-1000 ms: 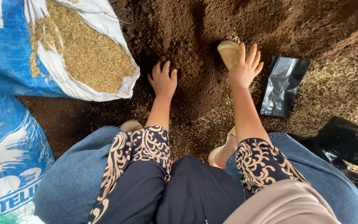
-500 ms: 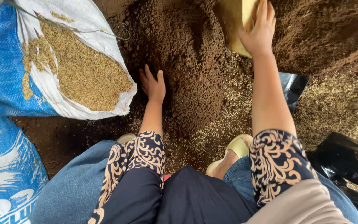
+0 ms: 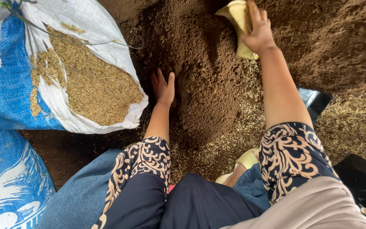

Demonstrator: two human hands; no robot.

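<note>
your right hand (image 3: 257, 32) now reaches further out | grasping the flat yellowish plastic scoop (image 3: 239, 25) | left hand (image 3: 164, 89) flat, released on dark brown soil (image 3: 204, 85) | rake shallow, pull evenly

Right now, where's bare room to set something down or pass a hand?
Free: the husk-strewn ground right of the right arm, between the black bag and the soil heap. Also the dark strip between the open husk sack and the left knee. Crowded: the soil heap, between the left hand and the right hand holding a yellow scoop.
</note>
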